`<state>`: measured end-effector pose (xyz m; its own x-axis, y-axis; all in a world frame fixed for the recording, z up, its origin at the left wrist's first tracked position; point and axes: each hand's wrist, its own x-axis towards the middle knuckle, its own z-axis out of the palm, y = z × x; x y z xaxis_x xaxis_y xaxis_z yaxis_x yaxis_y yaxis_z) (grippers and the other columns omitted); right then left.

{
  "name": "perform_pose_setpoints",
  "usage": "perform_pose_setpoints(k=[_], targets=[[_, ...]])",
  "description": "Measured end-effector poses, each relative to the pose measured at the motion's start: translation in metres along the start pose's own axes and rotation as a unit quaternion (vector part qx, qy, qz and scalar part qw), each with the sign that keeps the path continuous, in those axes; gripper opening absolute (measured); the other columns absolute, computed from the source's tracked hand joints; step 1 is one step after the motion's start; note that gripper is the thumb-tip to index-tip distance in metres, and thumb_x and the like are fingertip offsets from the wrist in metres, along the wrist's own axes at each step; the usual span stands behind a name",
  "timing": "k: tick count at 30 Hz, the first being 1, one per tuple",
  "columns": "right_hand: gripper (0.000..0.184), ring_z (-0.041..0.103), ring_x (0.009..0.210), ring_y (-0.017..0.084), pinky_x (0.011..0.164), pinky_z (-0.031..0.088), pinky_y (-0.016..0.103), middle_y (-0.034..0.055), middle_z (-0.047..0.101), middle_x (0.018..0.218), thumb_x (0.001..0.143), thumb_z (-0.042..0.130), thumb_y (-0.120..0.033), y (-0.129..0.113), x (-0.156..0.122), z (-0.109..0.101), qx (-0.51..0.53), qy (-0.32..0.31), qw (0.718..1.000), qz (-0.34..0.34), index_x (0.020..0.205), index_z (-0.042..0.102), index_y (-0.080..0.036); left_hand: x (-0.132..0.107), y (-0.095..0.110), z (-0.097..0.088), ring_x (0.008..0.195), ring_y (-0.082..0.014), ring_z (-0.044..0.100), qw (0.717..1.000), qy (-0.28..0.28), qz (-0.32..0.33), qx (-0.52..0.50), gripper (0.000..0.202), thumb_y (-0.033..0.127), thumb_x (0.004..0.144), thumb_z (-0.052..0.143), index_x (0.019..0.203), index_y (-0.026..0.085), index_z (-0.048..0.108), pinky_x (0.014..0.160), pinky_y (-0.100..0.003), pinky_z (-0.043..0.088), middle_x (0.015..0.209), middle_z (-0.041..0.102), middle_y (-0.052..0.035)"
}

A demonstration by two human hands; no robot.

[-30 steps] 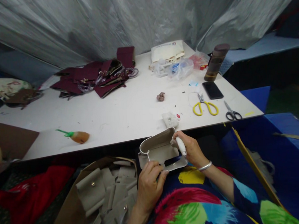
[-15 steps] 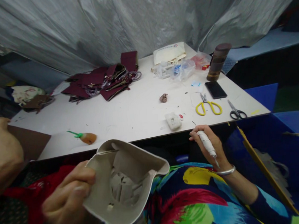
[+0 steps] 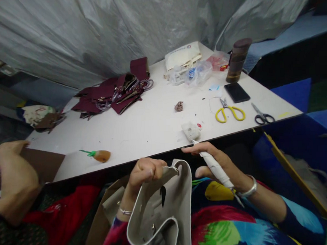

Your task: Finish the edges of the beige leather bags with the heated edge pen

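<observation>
My left hand [image 3: 144, 173] is closed on the rim of a beige handbag [image 3: 182, 202], an open-topped piece that hangs in front of my lap. Small metal fittings and loose folds show inside it, and its lower part is cut off by the frame. In my right hand [image 3: 224, 163] lies a slim tool wrapped in white [image 3: 216, 169], with the index finger stretched along it and the thumb apart. The tool's far tip reaches a small whitish block [image 3: 191, 131] near the table's front edge; whether they touch, I cannot tell.
On the white table [image 3: 152, 127] lie yellow-handled scissors [image 3: 229, 113], black-handled scissors [image 3: 263, 117], a phone [image 3: 237, 92], a green-nozzled bottle [image 3: 100, 156] and maroon bags [image 3: 106, 94]. A tumbler [image 3: 238, 60] stands behind. At left, a co-worker's arm [image 3: 16, 183] rests by a brown sheet [image 3: 45, 163].
My left hand has moved right and up with the handbag, which has turned. My right hand has shifted left, bringing the wrapped tool's tip to the whitish block. The view has shifted slightly.
</observation>
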<state>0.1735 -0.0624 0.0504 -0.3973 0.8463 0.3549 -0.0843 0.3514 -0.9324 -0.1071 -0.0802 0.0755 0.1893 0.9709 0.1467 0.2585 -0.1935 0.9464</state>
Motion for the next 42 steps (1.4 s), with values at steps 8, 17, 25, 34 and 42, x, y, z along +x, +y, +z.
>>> perform_pose_setpoints(k=[8,17,25,34,42], targets=[[0.032,0.068,0.084,0.015,0.077,0.053,0.024,-0.0001,0.073,0.100,0.086,0.080,-0.017,-0.003,0.012,-0.004,-0.094,-0.110,0.989,0.008,0.114,0.066,-0.022,0.031,0.005,0.040,0.049,-0.0163,0.038,0.985,-0.108,-0.034,-0.128,0.081,0.080,0.077,0.062,0.035,0.024,0.022,0.053,-0.038,0.045,0.042,0.031,-0.0015],[0.019,0.065,0.076,0.015,0.073,0.047,0.025,-0.0003,0.073,0.085,0.093,0.067,-0.010,0.015,0.005,-0.003,-0.174,-0.071,0.982,-0.022,0.108,0.070,-0.022,0.029,-0.028,0.046,0.052,-0.0196,0.039,0.989,-0.110,-0.048,-0.091,0.076,0.082,0.081,0.052,0.040,0.027,0.020,0.056,-0.042,0.048,0.045,0.027,-0.0019],[0.017,0.059,0.071,0.012,0.067,0.047,0.022,-0.0016,0.067,0.085,0.089,0.067,-0.015,0.014,0.001,0.009,-0.094,0.017,0.995,0.020,0.105,0.062,-0.021,0.019,-0.017,0.051,0.057,-0.0203,0.048,0.989,-0.073,-0.062,-0.115,0.072,0.084,0.074,0.060,0.040,0.026,0.033,0.059,-0.042,0.053,0.049,0.040,-0.0040],[0.020,0.058,0.066,0.011,0.063,0.045,0.021,-0.0041,0.064,0.080,0.089,0.070,-0.020,0.032,-0.004,0.021,-0.016,0.097,0.991,0.090,0.103,0.058,-0.023,0.032,0.001,0.048,0.117,-0.0379,0.069,0.929,-0.182,-0.243,-0.210,0.064,0.037,0.074,0.081,0.135,0.021,0.071,0.098,-0.048,0.055,0.127,0.075,-0.0128],[0.015,0.056,0.064,0.011,0.061,0.044,0.021,-0.0041,0.061,0.078,0.091,0.068,-0.020,0.041,-0.007,0.028,-0.058,0.109,0.989,0.086,0.102,0.059,-0.023,0.031,-0.018,0.070,0.095,-0.0270,0.073,0.963,-0.067,-0.242,-0.103,0.036,0.038,0.075,0.089,0.102,0.016,0.080,0.089,-0.036,0.055,0.101,0.081,-0.0095]])
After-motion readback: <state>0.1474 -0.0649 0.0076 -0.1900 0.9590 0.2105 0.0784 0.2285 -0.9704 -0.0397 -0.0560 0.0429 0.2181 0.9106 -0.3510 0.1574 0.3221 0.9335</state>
